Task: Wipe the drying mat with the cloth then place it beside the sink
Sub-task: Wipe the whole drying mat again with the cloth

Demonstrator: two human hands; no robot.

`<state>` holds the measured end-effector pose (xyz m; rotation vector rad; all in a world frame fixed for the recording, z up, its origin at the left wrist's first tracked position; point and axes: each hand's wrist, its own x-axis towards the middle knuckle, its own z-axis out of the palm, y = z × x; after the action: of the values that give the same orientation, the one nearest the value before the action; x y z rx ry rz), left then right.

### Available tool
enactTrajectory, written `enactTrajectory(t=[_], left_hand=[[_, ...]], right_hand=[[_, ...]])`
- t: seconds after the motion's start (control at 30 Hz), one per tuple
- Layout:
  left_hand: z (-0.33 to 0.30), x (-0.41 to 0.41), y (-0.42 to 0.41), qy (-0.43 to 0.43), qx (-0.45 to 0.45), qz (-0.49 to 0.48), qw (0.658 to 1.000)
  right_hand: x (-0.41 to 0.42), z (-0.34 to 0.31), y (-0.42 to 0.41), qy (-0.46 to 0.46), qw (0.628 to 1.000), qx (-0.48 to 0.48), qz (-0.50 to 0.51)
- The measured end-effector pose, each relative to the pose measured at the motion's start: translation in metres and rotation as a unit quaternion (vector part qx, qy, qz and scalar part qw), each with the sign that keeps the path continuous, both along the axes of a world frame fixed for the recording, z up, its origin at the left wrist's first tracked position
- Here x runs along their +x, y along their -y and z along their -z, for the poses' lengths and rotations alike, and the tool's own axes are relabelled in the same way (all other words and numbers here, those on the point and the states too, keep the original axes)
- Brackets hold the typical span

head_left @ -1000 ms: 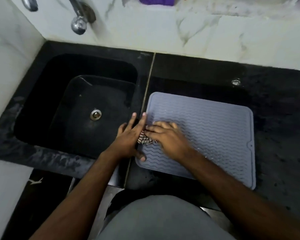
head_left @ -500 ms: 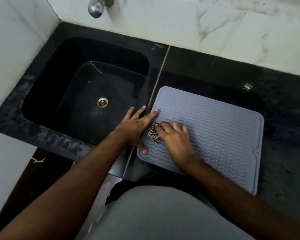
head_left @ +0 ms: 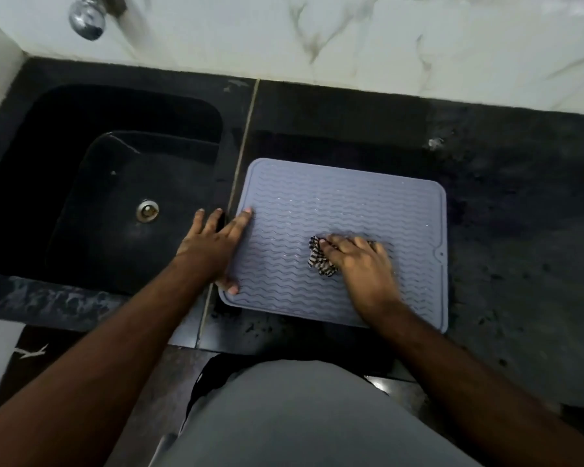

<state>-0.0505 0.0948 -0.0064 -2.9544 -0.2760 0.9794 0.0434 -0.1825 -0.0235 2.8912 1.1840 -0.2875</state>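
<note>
A grey ribbed drying mat (head_left: pixel 344 203) lies flat on the black counter, just right of the sink. My right hand (head_left: pixel 359 261) presses a small striped cloth (head_left: pixel 319 259) down on the middle of the mat; most of the cloth is hidden under my fingers. My left hand (head_left: pixel 216 244) rests flat on the mat's left edge with fingers spread, thumb on the near left corner, holding nothing.
A deep black sink (head_left: pixel 115 193) with a metal drain (head_left: pixel 147 210) lies to the left. A chrome tap (head_left: pixel 86 16) hangs above it on the white marble wall. Wet black counter (head_left: pixel 520 230) stretches right of the mat. My grey-clothed body fills the bottom.
My right hand has slid the cloth from the mat's left edge, next to my left hand, to its middle. My left hand stays on the left edge.
</note>
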Motion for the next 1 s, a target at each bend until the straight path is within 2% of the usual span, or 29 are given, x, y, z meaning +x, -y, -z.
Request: enactTrajectory(t=[0.33, 0.57, 0.73, 0.87, 0.93, 1.0], left_hand=[[0.007, 0.005, 0.01, -0.072, 0.098, 0.047, 0.991], [0.01, 0.007, 0.012, -0.08, 0.136, 0.068, 0.985], [0.009, 0.005, 0.013, -0.071, 0.141, 0.083, 0.984], [0.008, 0.005, 0.018, -0.059, 0.147, 0.096, 0.983], [0.007, 0.005, 0.021, -0.045, 0.148, 0.102, 0.983], [0.006, 0.004, 0.022, -0.024, 0.132, 0.107, 0.985]], right_hand=[[0.011, 0.0, 0.056, -0.04, 0.99, 0.053, 0.126], [0.017, -0.002, 0.093, -0.04, 0.976, 0.105, 0.189], [0.018, -0.01, 0.108, -0.042, 0.966, 0.1, 0.235], [0.022, -0.028, 0.103, -0.024, 0.959, 0.047, 0.278], [0.022, -0.04, 0.088, -0.002, 0.954, 0.118, 0.277], [0.016, -0.052, 0.061, -0.018, 0.946, 0.219, 0.238]])
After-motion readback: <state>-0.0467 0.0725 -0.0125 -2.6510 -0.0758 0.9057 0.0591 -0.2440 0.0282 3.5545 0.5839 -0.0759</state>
